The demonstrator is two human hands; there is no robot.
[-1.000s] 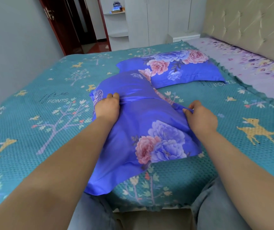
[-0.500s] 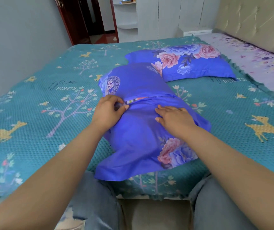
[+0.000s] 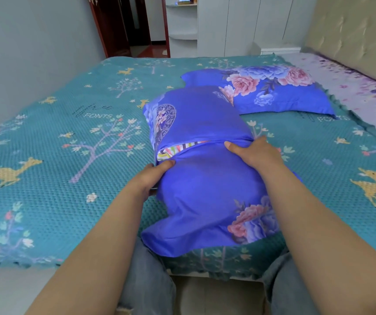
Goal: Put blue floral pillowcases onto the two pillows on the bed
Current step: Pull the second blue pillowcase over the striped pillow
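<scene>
A pillow in a blue floral pillowcase [image 3: 207, 189] lies lengthwise on the teal bedspread in front of me. Across its middle the case's opening gapes and a strip of the striped inner pillow [image 3: 173, 151] shows. My left hand [image 3: 152, 176] grips the fabric edge at the left end of that opening. My right hand [image 3: 255, 151] grips the fold at its right end, thumb on top. A second pillow [image 3: 273, 94] in the same blue floral case lies flat beyond it, to the right.
The teal bedspread [image 3: 68, 155] with deer and tree prints covers the bed. A lilac floral sheet [image 3: 364, 92] and padded headboard [image 3: 353, 37] run along the right. White wardrobes [image 3: 239, 23] and a dark red door frame [image 3: 100, 26] stand at the far side. My jeans-clad knees meet the bed edge.
My left hand slid down and left to the opening's left end. My right hand moved right to its right end. The opening now shows more of the striped pillow.
</scene>
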